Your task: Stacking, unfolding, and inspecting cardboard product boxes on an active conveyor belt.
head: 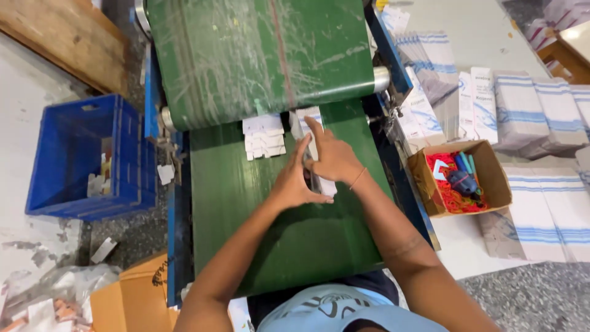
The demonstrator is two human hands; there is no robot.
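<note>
— Green belting filled most of the view: a long conveyor belt point(246, 203) ran from the near edge to the far side, where a scratched upper belt point(258, 55) curved down over a metal roller point(381, 79). What lay around it?

— Left of the machine stood a blue crate point(74, 154) on a rough grey floor, with a wooden board point(61, 37) at the far left. To the right, bundles of white, blue-striped flat cartons point(534, 110) covered a pale table, and a small open cardboard box point(485, 166) of red and blue oddments sat just beside the belt's blue frame.

— And the hands?

— Both met at mid-belt over a row of white flat cartons point(313, 147) standing on edge. The left hand point(294, 181) pressed in from the near left, thumb stretched along the near end of the row. The right hand point(332, 157) lay against it from the right, fingers pointing far toward the roller. The hands touched each other, closed around the row rather than spread apart.

— Anything else on the belt?

— A smaller loose pile of white cartons point(264, 136) lay just left of the row, right under the upper belt's lip. Near the person the belt was bare green, and it was open on the left as well; on the right the row sat close to the frame.
</note>
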